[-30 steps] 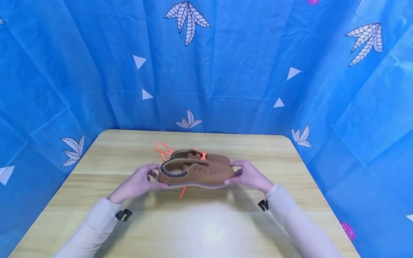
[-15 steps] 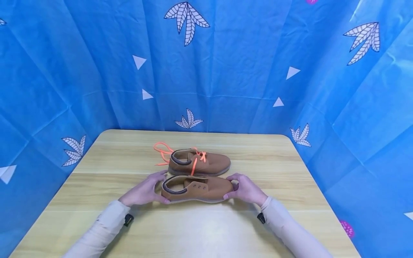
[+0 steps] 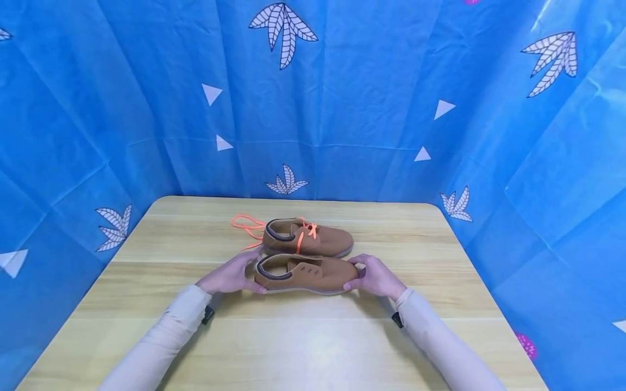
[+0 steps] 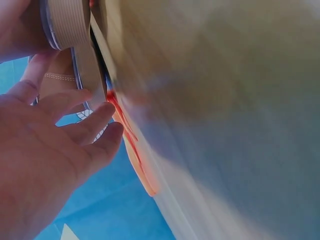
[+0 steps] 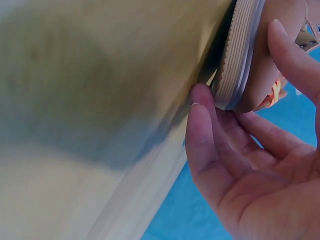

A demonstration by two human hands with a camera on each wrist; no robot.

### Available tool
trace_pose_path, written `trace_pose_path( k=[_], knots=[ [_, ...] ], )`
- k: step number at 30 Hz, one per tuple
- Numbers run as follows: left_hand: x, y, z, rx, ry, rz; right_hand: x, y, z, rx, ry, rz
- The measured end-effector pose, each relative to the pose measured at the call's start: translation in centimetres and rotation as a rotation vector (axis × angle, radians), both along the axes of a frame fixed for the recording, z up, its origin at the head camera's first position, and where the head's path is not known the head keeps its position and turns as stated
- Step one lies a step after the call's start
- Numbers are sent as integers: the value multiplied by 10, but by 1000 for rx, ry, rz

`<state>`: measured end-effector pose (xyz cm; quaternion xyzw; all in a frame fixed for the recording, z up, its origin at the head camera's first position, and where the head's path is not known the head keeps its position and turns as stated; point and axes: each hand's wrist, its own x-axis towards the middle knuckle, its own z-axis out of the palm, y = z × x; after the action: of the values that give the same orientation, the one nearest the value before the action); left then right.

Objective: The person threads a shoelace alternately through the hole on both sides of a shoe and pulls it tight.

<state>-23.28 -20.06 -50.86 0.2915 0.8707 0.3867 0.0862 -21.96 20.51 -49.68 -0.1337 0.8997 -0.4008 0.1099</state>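
Note:
A brown lace-up shoe (image 3: 332,274), its eyelets bare of lace, lies lengthwise between my two hands with its toe to the right. My left hand (image 3: 232,275) holds the heel end, thumb along the near side and fingers behind. At the toe, my right hand (image 3: 375,279) grips with thumb and fingers from either side. Just behind stands the matching shoe (image 3: 332,240), partly overlapped by the front one. An orange shoelace (image 3: 312,231) is threaded through it. In the right wrist view the ribbed sole (image 5: 235,55) sits close over the table, fingertips at its edge.
The loose end of the orange lace (image 4: 135,155) trails on the wooden table (image 3: 313,336) left of the rear shoe's heel. A blue patterned curtain (image 3: 371,98) rises behind the table and along both sides.
Both hands brought the front shoe down toward me, then moved it away and slightly right, up close to the rear shoe. The rear shoe has shifted a little right and back.

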Motion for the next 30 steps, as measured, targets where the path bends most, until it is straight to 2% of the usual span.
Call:
trace_pose_path(
  k=[9,17,23,30],
  knots=[
    [-12,15,0,20,-6,16,-18,14,1,-13,-1,30],
    [-8,14,3,23,0,9,-12,13,0,-15,7,21],
    [-6,10,3,19,-7,33,-7,9,-2,2,23,5],
    [-5,4,6,-69,7,63,-6,9,-4,-12,4,-19]
  ],
)
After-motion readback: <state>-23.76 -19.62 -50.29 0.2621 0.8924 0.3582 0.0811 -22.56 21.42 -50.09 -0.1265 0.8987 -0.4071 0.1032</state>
